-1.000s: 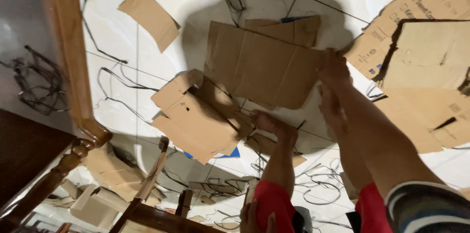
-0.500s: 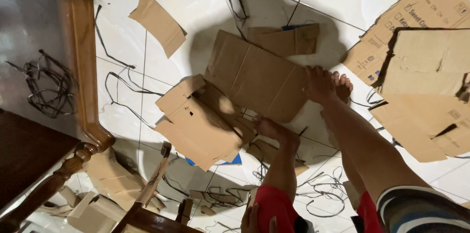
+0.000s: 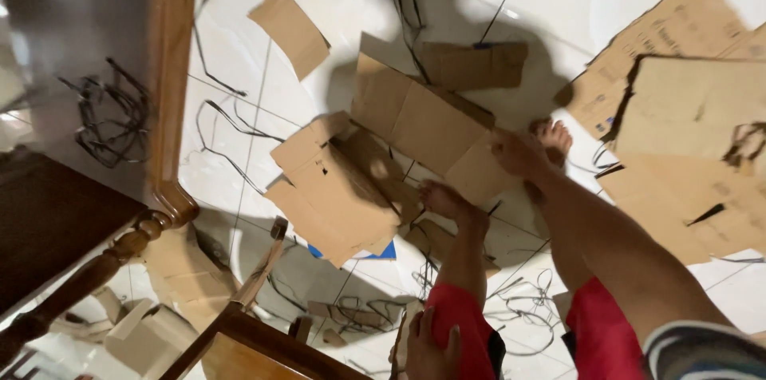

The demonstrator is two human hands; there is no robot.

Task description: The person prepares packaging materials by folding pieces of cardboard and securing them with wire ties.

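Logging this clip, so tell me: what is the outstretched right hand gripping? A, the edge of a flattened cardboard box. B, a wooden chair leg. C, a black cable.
A: the right hand is closed on the edge of the flattened cardboard box.

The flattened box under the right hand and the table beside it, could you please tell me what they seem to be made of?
The flattened box looks like matte brown corrugated cardboard, with creased flaps and rough edges; the right hand grips its edge. The table seems to be varnished wood, with a glossy reddish frame and a turned leg.
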